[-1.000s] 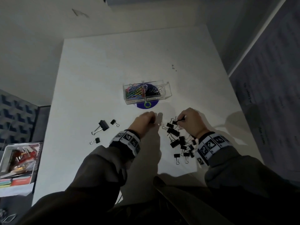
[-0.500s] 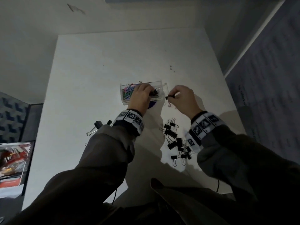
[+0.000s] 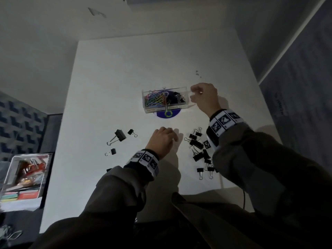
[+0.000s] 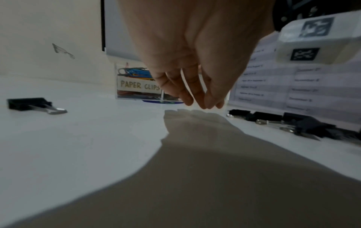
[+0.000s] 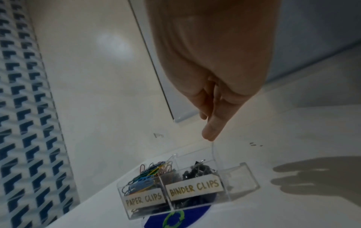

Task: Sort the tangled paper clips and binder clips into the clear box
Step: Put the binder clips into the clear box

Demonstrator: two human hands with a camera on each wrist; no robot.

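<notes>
Head view shows the clear plastic two-compartment box (image 3: 166,101) mid-counter, coloured wire paper clips (image 3: 154,100) filling its left cell, black binder clips (image 3: 175,99) its right. Right hand (image 3: 204,99) hangs beside the box's right end, fingertips together; whether anything is pinched, I cannot tell. Left hand (image 3: 162,141) hovers, fingers relaxed, empty. Many loose black binder clips (image 3: 199,150) remain toward the near edge, so sorting looks partly done.

Glossy clear plastic box (image 5: 242,177); smooth white table (image 3: 125,72)

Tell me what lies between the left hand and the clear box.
In the head view, only bare white table lies between the left hand and the clear box, apart from the blue disc showing under the box's near edge.
</notes>
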